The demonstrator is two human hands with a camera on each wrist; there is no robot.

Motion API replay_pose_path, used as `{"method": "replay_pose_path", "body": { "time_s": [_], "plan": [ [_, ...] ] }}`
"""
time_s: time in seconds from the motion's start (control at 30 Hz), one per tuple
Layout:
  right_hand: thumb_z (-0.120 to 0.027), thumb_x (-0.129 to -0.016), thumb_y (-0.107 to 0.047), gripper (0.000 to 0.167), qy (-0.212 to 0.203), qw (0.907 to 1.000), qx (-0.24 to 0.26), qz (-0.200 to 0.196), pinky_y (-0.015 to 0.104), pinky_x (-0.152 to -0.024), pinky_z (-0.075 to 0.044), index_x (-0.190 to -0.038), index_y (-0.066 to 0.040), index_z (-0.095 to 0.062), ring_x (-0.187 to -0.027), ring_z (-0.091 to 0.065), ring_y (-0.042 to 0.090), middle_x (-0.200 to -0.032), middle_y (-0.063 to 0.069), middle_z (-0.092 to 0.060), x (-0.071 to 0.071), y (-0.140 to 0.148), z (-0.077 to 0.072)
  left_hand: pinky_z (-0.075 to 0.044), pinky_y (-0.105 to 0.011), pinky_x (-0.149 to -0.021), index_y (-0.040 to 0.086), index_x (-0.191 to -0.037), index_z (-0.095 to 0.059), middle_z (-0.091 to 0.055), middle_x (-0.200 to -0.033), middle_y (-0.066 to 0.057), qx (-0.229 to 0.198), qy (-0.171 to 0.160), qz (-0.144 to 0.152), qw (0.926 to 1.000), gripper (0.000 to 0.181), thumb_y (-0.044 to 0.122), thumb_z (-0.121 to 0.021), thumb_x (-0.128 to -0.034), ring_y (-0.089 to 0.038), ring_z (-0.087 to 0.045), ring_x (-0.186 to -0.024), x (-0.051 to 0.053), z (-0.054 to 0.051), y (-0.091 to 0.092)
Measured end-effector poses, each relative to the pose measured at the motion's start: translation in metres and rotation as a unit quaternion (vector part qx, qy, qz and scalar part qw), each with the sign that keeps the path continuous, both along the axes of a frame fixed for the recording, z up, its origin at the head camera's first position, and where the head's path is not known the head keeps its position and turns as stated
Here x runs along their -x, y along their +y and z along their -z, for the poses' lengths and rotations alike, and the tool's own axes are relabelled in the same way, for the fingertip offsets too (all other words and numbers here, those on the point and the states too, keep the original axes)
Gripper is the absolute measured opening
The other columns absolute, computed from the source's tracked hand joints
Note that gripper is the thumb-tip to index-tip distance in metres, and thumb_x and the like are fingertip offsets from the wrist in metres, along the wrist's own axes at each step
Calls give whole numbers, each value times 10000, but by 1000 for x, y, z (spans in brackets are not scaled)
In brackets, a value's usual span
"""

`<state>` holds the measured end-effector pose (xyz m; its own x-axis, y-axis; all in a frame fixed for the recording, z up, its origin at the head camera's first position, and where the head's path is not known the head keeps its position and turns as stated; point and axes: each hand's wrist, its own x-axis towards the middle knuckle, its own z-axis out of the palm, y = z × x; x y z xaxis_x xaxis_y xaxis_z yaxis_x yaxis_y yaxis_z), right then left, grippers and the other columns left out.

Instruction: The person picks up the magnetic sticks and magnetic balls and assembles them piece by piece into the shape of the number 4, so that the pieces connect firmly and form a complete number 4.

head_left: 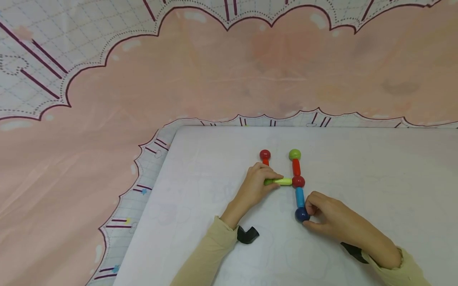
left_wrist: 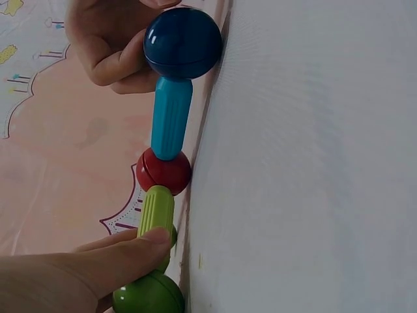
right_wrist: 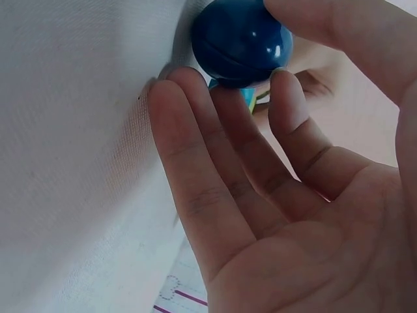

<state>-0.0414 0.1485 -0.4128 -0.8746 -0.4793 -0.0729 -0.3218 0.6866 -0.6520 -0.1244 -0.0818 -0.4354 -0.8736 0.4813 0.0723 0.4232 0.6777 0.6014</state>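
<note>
My left hand [head_left: 255,180] pinches a yellow-green rod [head_left: 285,181] between thumb and fingers; a green ball [left_wrist: 151,295] at its left end is partly covered. The rod's right end meets a red ball [head_left: 298,182]. From that ball, a red rod [head_left: 296,167] leads up to a light green ball [head_left: 295,154], and a light blue rod [head_left: 299,197] leads down to a dark blue ball [head_left: 302,214]. Thumb and index finger of my right hand [head_left: 334,216] hold the dark blue ball. Beyond the left hand, another red ball [head_left: 265,154] tops a short, partly hidden red rod [head_left: 265,162].
The pieces lie on a white tabletop [head_left: 200,167]. A peach cloth [head_left: 250,75] with scalloped, patterned edges spreads behind it and to its left. Dark straps [head_left: 247,235] show at both wrists, beside the beige sleeves [head_left: 211,250].
</note>
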Motion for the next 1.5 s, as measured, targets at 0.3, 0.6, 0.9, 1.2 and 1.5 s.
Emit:
{"method": "replay_pose_path", "body": {
  "time_s": [0.3, 0.6, 0.9, 1.2, 1.5],
  "plan": [
    [-841, -783, -187, 306, 43, 10000, 37, -33, 223, -720, -536, -870, -206, -549, -799, -548, 27, -851, -118, -536, 0, 1, 1, -393, -270, -927, 212, -1134, -763, -712, -1032, 82, 224, 79, -8, 9997, 259, 238, -767, -876, -99, -510, -1072, -2, -1, -1],
    [-827, -803, -204, 269, 75, 9999, 129, -17, 237, -731, -543, -898, -216, -576, -821, -568, 21, -860, -139, -557, 1, 5, 0, -399, -280, -933, 195, -1115, -764, -720, -1073, 84, 87, 88, 79, 9999, 241, 202, -773, -874, -101, -529, -1064, -3, -3, 1],
    [-799, -840, -215, 298, 236, 9995, -142, 154, 278, -767, -571, -1084, -148, -640, -882, -601, 80, -974, -91, -634, 5, 10, -10, -433, -313, -967, 198, -1119, -745, -711, -1093, 66, 55, 200, -44, 9998, 234, 238, -763, -889, -102, -543, -1023, -3, -16, 1],
    [-778, -866, -282, 524, 787, 9910, -795, 734, 497, -878, -556, -1312, -77, -595, -1110, -609, 303, -1251, 124, -616, 7, 10, -32, -453, -344, -961, 151, -1200, -691, -674, -1226, 29, 188, 514, -126, 9984, 327, 261, -750, -898, -150, -565, -1095, -10, -37, -9],
    [-810, -831, -243, 693, 1607, 9795, -757, 950, 564, -922, -506, -1421, -71, -490, -1241, -483, 330, -1366, 145, -512, 1, 10, -44, -429, -385, -1032, 154, -1222, -672, -630, -1284, 26, -96, 847, -357, 9957, 361, 245, -761, -885, -169, -543, -1193, -26, -54, -28]
  ]
}}
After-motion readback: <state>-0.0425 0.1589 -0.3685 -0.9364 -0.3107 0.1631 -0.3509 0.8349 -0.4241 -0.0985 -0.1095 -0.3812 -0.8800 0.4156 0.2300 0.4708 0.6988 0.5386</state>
